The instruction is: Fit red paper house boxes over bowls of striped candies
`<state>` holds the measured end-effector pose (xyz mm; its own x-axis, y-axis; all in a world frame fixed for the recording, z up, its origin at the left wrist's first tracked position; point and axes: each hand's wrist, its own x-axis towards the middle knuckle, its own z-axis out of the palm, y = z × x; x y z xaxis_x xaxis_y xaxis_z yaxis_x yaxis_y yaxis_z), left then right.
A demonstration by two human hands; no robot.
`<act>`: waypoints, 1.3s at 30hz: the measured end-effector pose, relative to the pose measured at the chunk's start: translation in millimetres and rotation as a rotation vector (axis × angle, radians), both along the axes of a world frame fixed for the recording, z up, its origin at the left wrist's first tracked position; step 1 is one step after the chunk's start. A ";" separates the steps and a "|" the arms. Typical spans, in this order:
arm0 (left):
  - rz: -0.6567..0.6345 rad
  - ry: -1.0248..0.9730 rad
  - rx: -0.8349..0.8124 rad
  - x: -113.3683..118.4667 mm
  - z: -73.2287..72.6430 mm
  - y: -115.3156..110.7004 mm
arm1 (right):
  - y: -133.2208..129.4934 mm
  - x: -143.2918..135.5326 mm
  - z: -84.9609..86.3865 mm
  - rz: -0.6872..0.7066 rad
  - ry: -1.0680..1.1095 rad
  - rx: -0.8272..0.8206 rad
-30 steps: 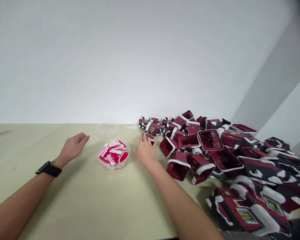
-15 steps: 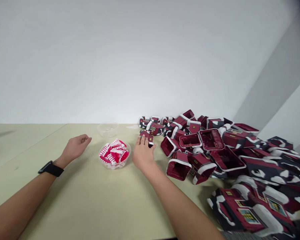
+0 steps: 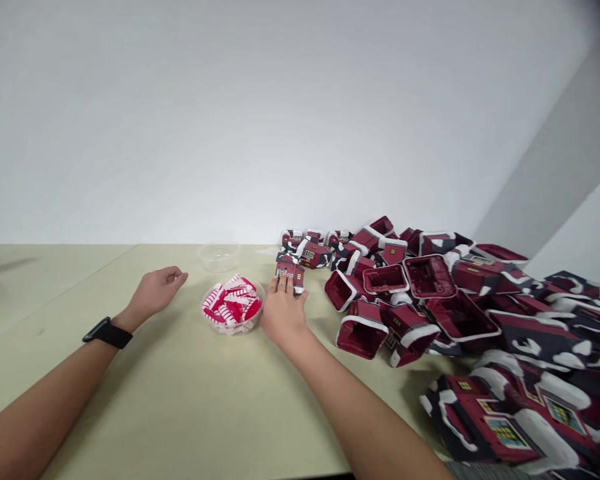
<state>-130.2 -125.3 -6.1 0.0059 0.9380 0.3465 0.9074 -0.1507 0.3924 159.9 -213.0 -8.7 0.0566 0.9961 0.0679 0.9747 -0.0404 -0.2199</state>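
My right hand (image 3: pixel 285 310) reaches over the lower edge of a small maroon toy house (image 3: pixel 289 270) with a dark roof and yellow windows. Its fingertips lie on the front of the house and the thumb is at its right side; the underside is hidden. To the left, my left hand (image 3: pixel 156 290) rests near the table with fingers loosely curled and nothing visible in it. Between the hands stands a clear plastic bowl (image 3: pixel 231 328), full of red-and-white striped pieces (image 3: pixel 234 297).
Behind the bowl is another clear bowl (image 3: pixel 219 257). More maroon houses (image 3: pixel 314 253) stand close to the wall. A big heap of hollow maroon houses (image 3: pixel 430 277) with white edges covers the right of the table (image 3: pixel 195 407). A black watch (image 3: pixel 107 333) circles my left wrist.
The toy house has shifted slightly left together with my right hand, and more of its front shows. My left hand keeps nearly the same place. The view has shifted a little.
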 end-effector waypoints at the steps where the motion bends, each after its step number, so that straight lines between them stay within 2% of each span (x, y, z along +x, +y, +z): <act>1: 0.001 0.000 -0.003 0.5 0.4 -0.3 | -0.3 0.0 0.1 0.006 -0.001 -0.001; 10: -0.013 -0.009 -0.015 3.5 1.4 -3.4 | 0.9 0.1 -3.8 0.027 -0.009 0.004; 18: -0.018 -0.010 -0.034 4.5 1.3 -2.0 | -1.1 -0.6 0.5 0.030 -0.018 -0.027; 27: -0.078 -0.019 -0.071 8.0 2.1 -6.1 | -1.6 0.1 -0.8 0.054 -0.007 -0.014; 39: -0.155 0.042 -0.106 13.0 1.9 -8.2 | -9.1 2.0 10.6 0.107 -0.030 -0.065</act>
